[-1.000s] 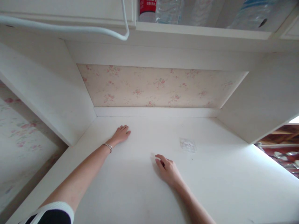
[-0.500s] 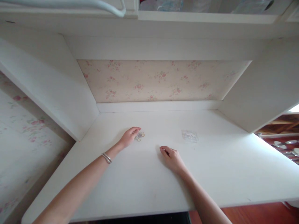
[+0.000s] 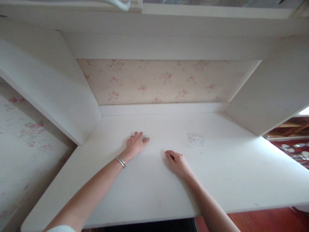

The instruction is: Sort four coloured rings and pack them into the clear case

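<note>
My left hand (image 3: 135,143), with a silver bangle at the wrist, lies flat on the white desk top (image 3: 229,174), fingers stretched over a small cluster of tiny coloured rings (image 3: 145,138) that shows only partly between the fingertips. My right hand (image 3: 177,162) rests on the desk a little to the right and nearer to me, its fingers curled loosely under; nothing shows in it. A small clear plastic packet (image 3: 196,139) lies flat on the desk to the right of both hands, untouched.
The desk sits in a white alcove with side panels left (image 3: 48,87) and right (image 3: 267,93) and a floral back panel (image 3: 166,82). A shelf runs overhead. Dishes show on a red surface (image 3: 294,149) at far right. The desk's front edge is near me.
My left hand slid from the back left toward the middle, pulling the small rings along, and now covers them. The right hand barely moved. The camera tilted down a little.
</note>
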Available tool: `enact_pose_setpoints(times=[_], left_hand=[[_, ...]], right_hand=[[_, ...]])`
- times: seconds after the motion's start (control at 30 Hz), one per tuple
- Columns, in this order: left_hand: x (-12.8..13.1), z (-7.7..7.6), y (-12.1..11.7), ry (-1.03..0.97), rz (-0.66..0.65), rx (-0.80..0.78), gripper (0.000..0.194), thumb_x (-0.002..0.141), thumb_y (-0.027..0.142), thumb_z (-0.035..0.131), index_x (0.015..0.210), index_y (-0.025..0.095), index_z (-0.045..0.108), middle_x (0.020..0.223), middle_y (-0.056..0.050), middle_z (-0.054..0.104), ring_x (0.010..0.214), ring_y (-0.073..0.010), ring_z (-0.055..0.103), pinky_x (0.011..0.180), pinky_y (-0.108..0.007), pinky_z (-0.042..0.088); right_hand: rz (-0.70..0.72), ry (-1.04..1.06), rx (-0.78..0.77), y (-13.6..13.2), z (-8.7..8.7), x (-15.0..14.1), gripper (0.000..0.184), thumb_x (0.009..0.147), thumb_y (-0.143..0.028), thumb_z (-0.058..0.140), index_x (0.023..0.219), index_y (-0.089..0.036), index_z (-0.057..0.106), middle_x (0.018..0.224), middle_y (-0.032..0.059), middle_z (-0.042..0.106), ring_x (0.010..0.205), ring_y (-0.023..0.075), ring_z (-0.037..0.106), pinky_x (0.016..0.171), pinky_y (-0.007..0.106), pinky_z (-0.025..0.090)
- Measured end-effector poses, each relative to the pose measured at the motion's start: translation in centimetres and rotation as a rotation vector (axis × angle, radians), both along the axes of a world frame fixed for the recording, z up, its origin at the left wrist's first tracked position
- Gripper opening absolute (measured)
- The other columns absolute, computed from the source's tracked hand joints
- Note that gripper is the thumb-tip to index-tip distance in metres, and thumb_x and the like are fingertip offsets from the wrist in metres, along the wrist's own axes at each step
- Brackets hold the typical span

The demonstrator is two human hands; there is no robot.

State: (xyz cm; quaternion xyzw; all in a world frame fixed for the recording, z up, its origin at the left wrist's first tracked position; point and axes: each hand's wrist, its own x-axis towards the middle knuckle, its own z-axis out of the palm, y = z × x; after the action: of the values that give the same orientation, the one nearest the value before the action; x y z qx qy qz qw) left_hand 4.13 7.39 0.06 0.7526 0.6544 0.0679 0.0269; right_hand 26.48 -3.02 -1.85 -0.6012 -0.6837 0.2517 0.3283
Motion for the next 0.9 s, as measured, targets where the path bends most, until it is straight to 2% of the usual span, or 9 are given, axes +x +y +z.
enact_pose_setpoints(times=[0.17,0.27,0.37,0.5,0.67,0.8,0.9], left_hand=[[2.3,-0.6,0.7,-0.047,-0.097,0.017,0.047,0.093,0.048,0.026,0.112,0.016,0.054,0.108,-0.017,0.055,0.096,-0.0299,0.058,0.078,-0.041,0.046],[2.8,-1.0,0.8,-0.108,-0.176,-0.019,0.039,0.095,0.037,0.027,0.113,0.015,0.053,0.106,-0.016,0.058,0.096,-0.0269,0.059,0.08,-0.038,0.045],[2.7,-1.1,1.2,-0.145,-0.222,-0.061,0.032,0.094,0.032,0.032,0.108,0.017,0.057,0.103,-0.013,0.062,0.092,-0.0226,0.061,0.081,-0.033,0.045],[1.7,-0.7,2.6,-0.232,-0.259,-0.089,0.027,0.092,0.029,0.036,0.103,0.022,0.06,0.099,-0.006,0.067,0.091,-0.0181,0.062,0.08,-0.027,0.046],[-0.6,-0.1,3.7,-0.318,-0.249,-0.109,0.029,0.09,0.03,0.04,0.103,0.021,0.063,0.096,-0.004,0.07,0.088,-0.0174,0.064,0.077,-0.025,0.048],[-2.2,0.1,3.0,-0.356,-0.256,-0.058,0.029,0.087,0.026,0.041,0.099,0.019,0.066,0.104,-0.005,0.067,0.098,-0.0181,0.06,0.09,-0.027,0.043],[-3.3,-0.2,1.3,-0.401,-0.259,-0.017,0.028,0.087,0.027,0.042,0.098,0.019,0.066,0.103,-0.005,0.066,0.097,-0.0186,0.059,0.09,-0.028,0.044]], right_hand=[[-0.001,-0.004,-0.002,0.0,0.2,0.1,0.037,0.09,-0.042,0.035,0.096,-0.022,0.067,0.087,0.0051,0.069,0.078,0.0176,0.062,0.073,0.026,0.044],[0.008,0.001,-0.001,0.0,0.2,0.2,0.038,0.09,-0.042,0.035,0.096,-0.022,0.067,0.086,0.005,0.069,0.077,0.0173,0.062,0.07,0.026,0.044],[0.014,0.003,-0.001,-0.1,0.3,0.2,0.037,0.09,-0.041,0.035,0.095,-0.022,0.067,0.086,0.0046,0.069,0.077,0.0167,0.062,0.069,0.025,0.043],[0.028,0.01,0.004,-0.2,0.4,0.3,0.036,0.091,-0.041,0.035,0.094,-0.023,0.067,0.086,0.0035,0.069,0.077,0.0157,0.061,0.069,0.025,0.042],[-0.023,0.081,-0.034,0.0,0.4,0.5,0.036,0.09,-0.041,0.037,0.094,-0.022,0.067,0.085,0.0031,0.069,0.077,0.0156,0.061,0.07,0.025,0.043],[-0.041,0.093,-0.071,-0.1,0.6,0.6,0.04,0.089,-0.047,0.038,0.095,-0.02,0.066,0.076,0.0027,0.065,0.068,0.0148,0.057,0.064,0.025,0.042],[0.1,0.078,-0.141,-1.0,1.2,0.5,0.04,0.086,-0.05,0.045,0.105,-0.02,0.064,0.07,-0.0001,0.062,0.059,0.0121,0.053,0.057,0.024,0.039]])
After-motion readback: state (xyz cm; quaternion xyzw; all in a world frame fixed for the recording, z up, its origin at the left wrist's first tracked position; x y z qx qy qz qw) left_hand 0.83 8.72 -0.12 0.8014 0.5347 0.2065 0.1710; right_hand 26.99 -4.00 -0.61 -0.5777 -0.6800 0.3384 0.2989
